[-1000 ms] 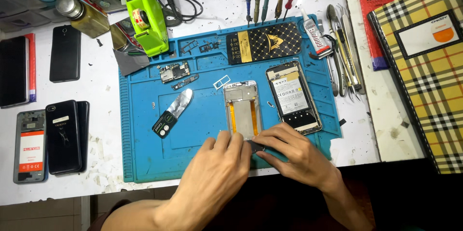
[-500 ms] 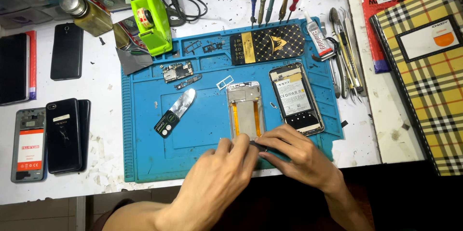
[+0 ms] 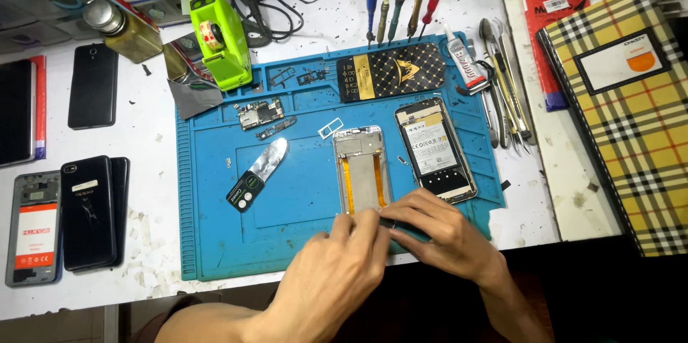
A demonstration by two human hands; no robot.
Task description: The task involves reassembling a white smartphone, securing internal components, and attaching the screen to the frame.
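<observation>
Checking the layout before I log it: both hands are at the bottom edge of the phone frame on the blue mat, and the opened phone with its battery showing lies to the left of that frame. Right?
Not quite. In the head view the opened phone lies to the right of the phone frame, not the left. The rest holds: left hand and right hand meet at the frame's bottom edge on the blue mat.

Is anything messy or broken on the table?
Yes. Small dark and white scraps litter the white table around the blue mat. A phone frame lies stripped open by both hands, its circuit board lying apart.
</observation>
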